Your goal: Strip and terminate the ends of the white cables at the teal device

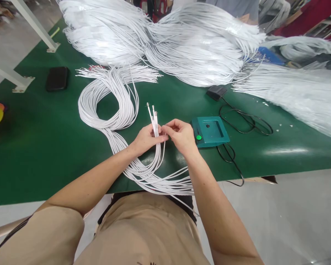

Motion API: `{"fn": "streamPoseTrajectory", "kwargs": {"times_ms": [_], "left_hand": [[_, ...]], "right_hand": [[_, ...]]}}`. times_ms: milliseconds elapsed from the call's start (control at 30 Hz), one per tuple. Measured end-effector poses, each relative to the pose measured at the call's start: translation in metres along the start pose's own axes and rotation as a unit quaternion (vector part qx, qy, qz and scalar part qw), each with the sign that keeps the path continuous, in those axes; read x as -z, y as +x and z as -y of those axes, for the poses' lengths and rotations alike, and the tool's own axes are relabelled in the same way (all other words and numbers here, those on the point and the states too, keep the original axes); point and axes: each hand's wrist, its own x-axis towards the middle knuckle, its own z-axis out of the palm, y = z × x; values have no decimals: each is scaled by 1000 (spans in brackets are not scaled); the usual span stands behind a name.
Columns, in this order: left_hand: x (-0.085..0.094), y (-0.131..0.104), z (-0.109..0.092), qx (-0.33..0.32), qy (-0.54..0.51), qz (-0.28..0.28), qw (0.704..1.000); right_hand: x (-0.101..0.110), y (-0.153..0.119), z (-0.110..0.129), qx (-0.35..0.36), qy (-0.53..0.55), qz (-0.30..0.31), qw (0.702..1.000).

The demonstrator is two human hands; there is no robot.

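Observation:
Several white cables (156, 129) stand upright in my left hand (147, 139), their metal-tipped ends pointing away from me. The fingers of that hand are wrapped round them. My right hand (181, 135) pinches a single white cable (163, 152) close beside the left fingertips; its tip is mostly hidden by the fingers. From both hands the cables curve down into a larger bundle (151, 180) lying along the table's front edge. That bundle runs left into a looped coil of white cables (85, 106). Just right of my right hand sits a teal device (216, 130) with a lit green button.
Large heaps of white cables (193, 48) cover the back of the green table (44, 154), with another pile (300, 84) at right. A black cord (249, 119) lies behind the device. At left are a dark flat object (57, 78) and metal posts (34, 24). People stand beyond the table.

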Motion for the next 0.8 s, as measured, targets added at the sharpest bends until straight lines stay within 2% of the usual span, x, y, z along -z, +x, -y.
{"fn": "streamPoseTrajectory", "kwargs": {"times_ms": [100, 233, 433, 600, 800], "left_hand": [[-2, -1, -3, -1, -43, -17, 999], [-3, -2, -5, -9, -32, -21, 999], [-6, -5, -9, -31, -3, -17, 999], [-7, -6, -10, -32, 10, 5, 999], [-6, -7, -11, -26, 45, 0, 999]], "right_hand": [[0, -4, 1, -28, 53, -5, 998], [1, -8, 5, -46, 106, -3, 993], [0, -8, 2, -151, 284, 37, 946], [3, 3, 4, -151, 267, 57, 950], [5, 6, 6, -167, 232, 102, 953]]}}
